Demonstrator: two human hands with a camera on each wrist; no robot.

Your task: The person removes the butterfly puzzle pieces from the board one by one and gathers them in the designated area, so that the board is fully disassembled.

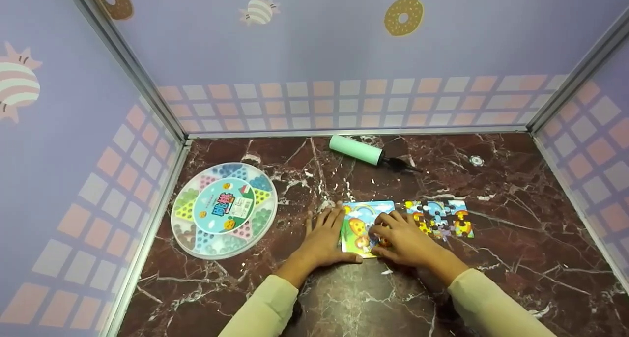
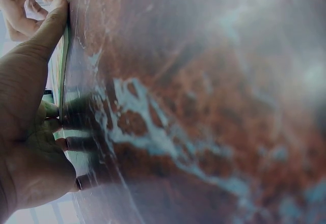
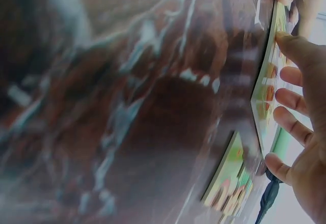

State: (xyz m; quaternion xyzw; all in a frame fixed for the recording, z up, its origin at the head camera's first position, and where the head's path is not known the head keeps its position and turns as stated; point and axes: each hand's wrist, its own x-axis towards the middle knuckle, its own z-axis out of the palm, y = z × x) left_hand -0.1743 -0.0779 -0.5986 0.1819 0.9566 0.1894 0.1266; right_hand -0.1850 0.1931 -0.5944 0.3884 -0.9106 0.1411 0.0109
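A bright jigsaw puzzle board (image 1: 366, 209) with a mushroom and rainbow picture lies flat on the marble table. My left hand (image 1: 322, 238) rests along its left side, fingers stretched out, with the thumb at the board's near edge. Over the board's right half, my right hand (image 1: 405, 238) touches the picture with bent, spread fingertips; its palm stays raised in the right wrist view. What lies beneath those fingers is partly hidden. Just right of the board is a group of jigsaw pieces (image 1: 462, 211), several of them fitted together, partly covered by the right hand in the head view.
A round Chinese checkers set (image 1: 223, 207) with coloured marbles under a clear lid lies at left. Behind the board are a mint-green hand pump (image 1: 356, 149) with a black end and, farther right, a small round chip (image 1: 475, 160). Patterned walls (image 1: 304, 57) enclose the dark marble table (image 1: 516, 258).
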